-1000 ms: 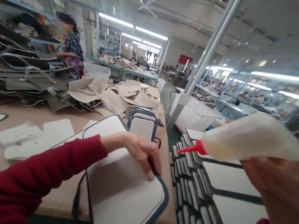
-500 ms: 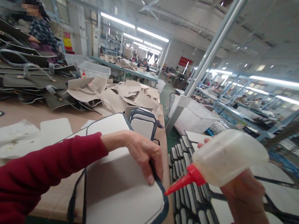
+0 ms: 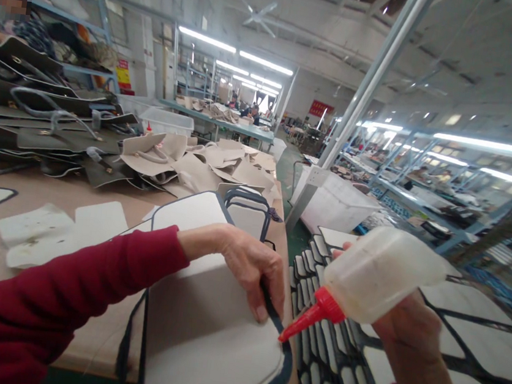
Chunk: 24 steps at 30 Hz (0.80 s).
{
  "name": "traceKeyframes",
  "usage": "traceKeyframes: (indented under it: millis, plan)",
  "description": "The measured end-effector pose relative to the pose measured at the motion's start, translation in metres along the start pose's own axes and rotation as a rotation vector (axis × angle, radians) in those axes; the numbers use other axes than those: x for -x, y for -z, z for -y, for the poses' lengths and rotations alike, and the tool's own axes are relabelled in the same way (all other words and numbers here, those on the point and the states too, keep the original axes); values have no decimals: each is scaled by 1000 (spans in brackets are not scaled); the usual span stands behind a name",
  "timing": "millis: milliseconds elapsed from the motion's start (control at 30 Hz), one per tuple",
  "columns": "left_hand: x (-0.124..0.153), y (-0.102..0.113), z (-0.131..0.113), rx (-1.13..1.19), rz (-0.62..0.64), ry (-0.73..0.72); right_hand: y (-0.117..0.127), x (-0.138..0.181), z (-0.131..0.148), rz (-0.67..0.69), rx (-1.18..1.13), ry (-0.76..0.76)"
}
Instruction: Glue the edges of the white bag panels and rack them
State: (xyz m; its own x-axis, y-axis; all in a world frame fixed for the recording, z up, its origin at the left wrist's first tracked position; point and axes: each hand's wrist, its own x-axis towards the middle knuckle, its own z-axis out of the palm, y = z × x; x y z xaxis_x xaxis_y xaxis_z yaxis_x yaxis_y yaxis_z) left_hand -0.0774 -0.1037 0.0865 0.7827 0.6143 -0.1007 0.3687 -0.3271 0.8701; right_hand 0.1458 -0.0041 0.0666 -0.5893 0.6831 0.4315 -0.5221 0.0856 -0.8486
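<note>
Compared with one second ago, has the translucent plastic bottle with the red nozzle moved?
Yes: against the grey metal post, the bottle has moved down and left in the picture.

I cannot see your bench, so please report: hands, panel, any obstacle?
Left hand gripping rounded white panel with dark-blue edging. Right hand holding translucent plastic bottle, red nozzle at panel's edge. Nothing visible blocking nozzle; left thumb nearby.

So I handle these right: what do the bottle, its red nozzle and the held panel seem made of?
Bottle: probably soft plastic, cloudy and translucent. Red nozzle: likely plastic, opaque and ridged at its base. Panel: matt and off-white, perhaps board or coated fabric; its dark edging could be cloth or imitation leather, too blurred to tell.
</note>
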Motion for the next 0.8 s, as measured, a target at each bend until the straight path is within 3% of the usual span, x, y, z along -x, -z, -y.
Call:
traceKeyframes:
  millis: [600, 800]
  plan:
    - [6, 1, -1, 3, -48, 18, 3, 5, -2, -1, -8, -27]
    - [11, 2, -2, 35, -84, 11, 5, 5, -4, -54, 5, 30]
